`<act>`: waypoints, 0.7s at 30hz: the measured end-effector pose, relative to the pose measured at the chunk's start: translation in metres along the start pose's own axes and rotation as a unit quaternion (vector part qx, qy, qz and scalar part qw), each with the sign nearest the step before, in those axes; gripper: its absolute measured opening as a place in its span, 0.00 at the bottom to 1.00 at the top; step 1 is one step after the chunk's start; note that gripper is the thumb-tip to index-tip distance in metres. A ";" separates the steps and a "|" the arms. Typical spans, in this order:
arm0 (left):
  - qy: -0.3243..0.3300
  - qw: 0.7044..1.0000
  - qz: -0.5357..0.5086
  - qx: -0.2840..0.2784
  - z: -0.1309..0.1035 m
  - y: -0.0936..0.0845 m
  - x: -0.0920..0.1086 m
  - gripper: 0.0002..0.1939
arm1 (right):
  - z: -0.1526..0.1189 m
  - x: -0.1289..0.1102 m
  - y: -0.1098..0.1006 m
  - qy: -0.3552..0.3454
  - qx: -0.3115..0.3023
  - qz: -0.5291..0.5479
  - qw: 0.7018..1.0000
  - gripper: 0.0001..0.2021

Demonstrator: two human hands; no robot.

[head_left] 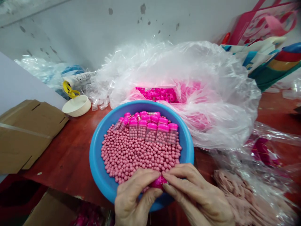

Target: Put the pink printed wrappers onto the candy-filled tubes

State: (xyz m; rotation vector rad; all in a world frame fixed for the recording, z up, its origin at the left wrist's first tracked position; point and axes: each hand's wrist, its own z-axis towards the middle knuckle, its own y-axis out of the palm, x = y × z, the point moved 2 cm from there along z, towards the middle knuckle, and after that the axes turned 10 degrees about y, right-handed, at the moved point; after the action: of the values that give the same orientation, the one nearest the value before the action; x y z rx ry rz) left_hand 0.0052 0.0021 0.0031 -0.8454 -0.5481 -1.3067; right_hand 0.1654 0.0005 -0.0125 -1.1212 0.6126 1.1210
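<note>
Over the near side of the blue bowl (96,163), the left hand (135,192) and the right hand (197,192) pinch 1 pink cap (158,183) together. For good work, both should grip evenly, low above the bowl's beads (136,154).

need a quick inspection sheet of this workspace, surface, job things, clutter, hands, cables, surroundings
Surface: red table, pale scrap on it at left
Job's things: blue basin of pink beads; pink-capped containers lie on the beads
Clutter: cardboard and white dish left; big plastic bag behind the basin
Hands: left hand and right hand both pinch a pink piece at the basin's near side
Cables: nothing seen
Surroundings: pale wall with dark spots
</note>
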 end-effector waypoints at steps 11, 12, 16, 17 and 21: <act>0.002 1.000 0.014 0.002 -0.013 0.001 -0.001 0.18 | 0.002 -0.020 -0.009 -0.044 0.025 -0.185 0.981 0.06; -0.007 1.000 0.009 0.016 -0.012 0.001 0.000 0.16 | 0.003 -0.021 -0.007 -0.049 0.027 -0.192 0.980 0.06; -0.036 0.997 0.007 0.067 -0.011 0.003 0.000 0.13 | 0.006 -0.015 0.001 -0.007 0.011 -0.167 0.986 0.10; -0.039 0.997 0.008 0.068 -0.011 0.003 -0.001 0.13 | 0.007 -0.012 0.003 0.002 0.001 -0.152 0.988 0.11; -0.015 0.999 -0.009 0.041 -0.012 0.005 -0.005 0.15 | 0.013 -0.004 0.002 0.019 -0.043 -0.074 0.996 0.12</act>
State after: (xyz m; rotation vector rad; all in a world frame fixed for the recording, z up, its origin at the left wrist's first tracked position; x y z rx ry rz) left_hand 0.0073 -0.0038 -0.0089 -0.7953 -0.6293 -1.2805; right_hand 0.1605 0.0112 -0.0055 -1.2443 0.5052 1.0081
